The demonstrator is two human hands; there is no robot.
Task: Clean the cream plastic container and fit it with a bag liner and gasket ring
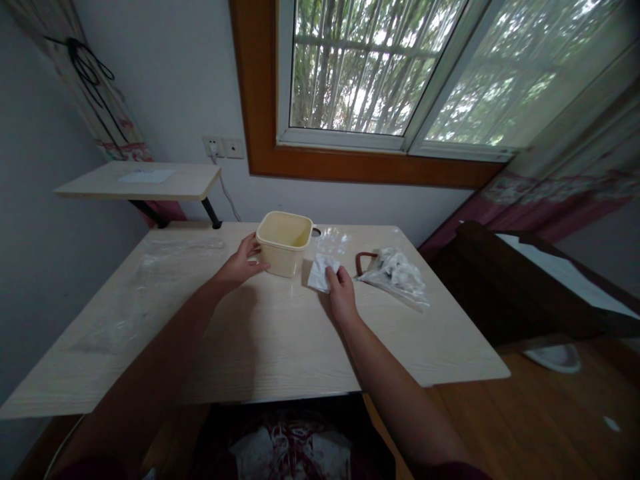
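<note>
- The patterned clothing [293, 443] over the person's lap lies nearest, at the bottom edge, with both bare forearms stretching forward from either side.
- Next comes the pale wood-grain table [300, 353], its near edge just beyond the lap.
- The right hand [343, 293] pinches a small white packet [318, 275] between thumb and fingers, near the middle of the table.
- The left hand [245, 261] touches the left side of a cream container [284, 259], its thumb toward the lower front; I cannot tell whether it grips or only steadies.
- The cream container stands upright on the table, open at the top, to the left of the white packet.
- Right of the right hand lies a clear bag [397, 277] of whitish contents, a reddish-brown curved piece [363, 256] beside it.
- Clear plastic wrap [145, 287] is spread over the table's left part; more crinkled clear plastic [334, 241] lies just beyond the white packet.
- A raised shelf [185, 190] at the far left bears a sheet of paper [146, 176].
- Farthest are wall sockets [223, 147] and a window [375, 80], with foliage outside.
</note>
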